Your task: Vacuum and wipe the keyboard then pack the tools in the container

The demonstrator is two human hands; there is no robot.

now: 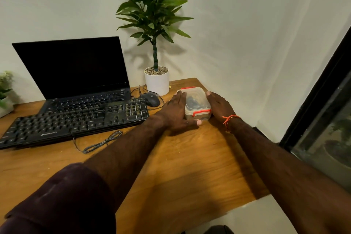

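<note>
Container (197, 101) between left hand (177, 113), right hand (220, 105).

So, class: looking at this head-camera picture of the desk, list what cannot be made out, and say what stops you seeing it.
- What lies in the container: only dark shapes through the cloudy lid, too blurred to name.
- The container's side walls: covered by the left hand and right hand.
- The keyboard key legends: too small.
- The small plant: cut off by the left edge.

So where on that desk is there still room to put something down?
The near desk in front of the keyboard and loose cable lies bare. It is crowded at the back, around the mouse, pot and box.
</note>
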